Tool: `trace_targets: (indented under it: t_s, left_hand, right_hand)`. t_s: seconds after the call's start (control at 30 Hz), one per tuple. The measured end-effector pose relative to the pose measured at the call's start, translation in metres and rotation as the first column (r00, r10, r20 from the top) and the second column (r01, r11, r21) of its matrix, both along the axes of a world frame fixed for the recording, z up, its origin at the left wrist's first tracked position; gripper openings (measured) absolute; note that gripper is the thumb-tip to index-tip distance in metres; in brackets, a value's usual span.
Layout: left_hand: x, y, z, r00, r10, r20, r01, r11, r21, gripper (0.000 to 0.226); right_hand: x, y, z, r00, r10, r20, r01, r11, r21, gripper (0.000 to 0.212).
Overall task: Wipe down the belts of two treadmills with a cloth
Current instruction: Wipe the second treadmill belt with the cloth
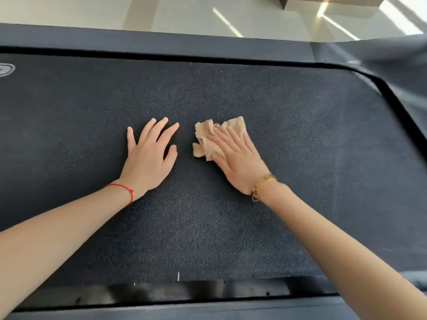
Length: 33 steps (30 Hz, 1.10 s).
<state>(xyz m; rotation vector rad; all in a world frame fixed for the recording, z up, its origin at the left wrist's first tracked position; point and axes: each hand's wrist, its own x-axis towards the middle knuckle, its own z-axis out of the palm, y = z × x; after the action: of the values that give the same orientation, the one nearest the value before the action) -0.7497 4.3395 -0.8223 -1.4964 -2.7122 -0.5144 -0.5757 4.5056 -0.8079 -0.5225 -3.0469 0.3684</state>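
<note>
Your right hand (238, 158) presses the crumpled beige terry cloth (209, 139) flat-fingered mid dark textured treadmill belt (208, 227); left hand (150, 155) flat, fingers spread, just beside.

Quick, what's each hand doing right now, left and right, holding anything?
Left hand: open, fingers spread flat on the treadmill belt, holding nothing.
Right hand: open, straight fingers pressing the beige cloth onto the belt.

Up along the top of the frame runs a pale, glossy floor (184, 15), catching bright streaks of light (227, 21) toward the upper right. A dark-based, light-topped block of furniture (328, 3) sits at the upper right, cut off by the frame's top edge.
</note>
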Motion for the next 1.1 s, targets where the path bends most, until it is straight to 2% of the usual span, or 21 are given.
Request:
trace_targets:
  t_s: [0.07,0.2,0.33,0.47,0.67,0.8,0.93,1.0,1.1]
  left_hand:
    - [0.002,-0.001,0.001,1.0,0.007,0.002,-0.007,1.0,-0.022,0.052]
    - [0.006,0.0,0.003,1.0,0.026,0.003,-0.026,0.997,-0.067,0.053]
    - [0.003,0.002,0.001,0.999,0.037,-0.008,-0.037,0.997,-0.067,0.054]
    - [0.002,0.002,-0.002,0.999,0.04,-0.025,-0.041,0.997,-0.063,0.054]
    - [-0.001,0.002,-0.005,0.998,0.033,-0.05,-0.037,0.997,-0.074,0.06]
    - [0.0,0.002,-0.005,0.997,0.037,-0.062,-0.042,0.996,-0.079,0.059]
    - [-0.001,0.001,-0.004,0.997,0.031,-0.066,-0.037,0.996,-0.082,0.059]
    - [-0.002,0.001,-0.003,0.998,0.034,-0.062,-0.039,0.996,-0.081,0.06]
    - [-0.001,0.001,-0.002,0.998,0.034,-0.054,-0.038,0.996,-0.079,0.06]
  right_hand:
    - [0.016,0.014,0.001,0.999,-0.044,-0.005,0.044,0.999,0.002,0.061]
    - [0.022,0.062,0.001,0.964,-0.266,0.011,0.266,0.964,0.017,0.055]
    - [-0.007,0.115,-0.003,0.917,-0.399,0.023,0.395,0.914,0.091,0.055]
    - [-0.06,0.144,-0.001,0.897,-0.441,0.039,0.437,0.896,0.078,0.057]
    - [-0.148,0.138,0.007,0.936,-0.353,0.008,0.351,0.933,0.075,0.052]
    - [-0.199,0.1,0.002,0.989,-0.148,-0.006,0.148,0.985,0.089,0.056]
    - [-0.197,0.09,0.002,0.999,0.053,-0.006,-0.052,0.993,0.105,0.056]
    - [-0.185,0.116,-0.001,0.999,0.035,-0.008,-0.033,0.985,0.169,0.057]
    - [-0.16,0.174,-0.005,0.981,-0.192,-0.024,0.193,0.962,0.192,0.063]
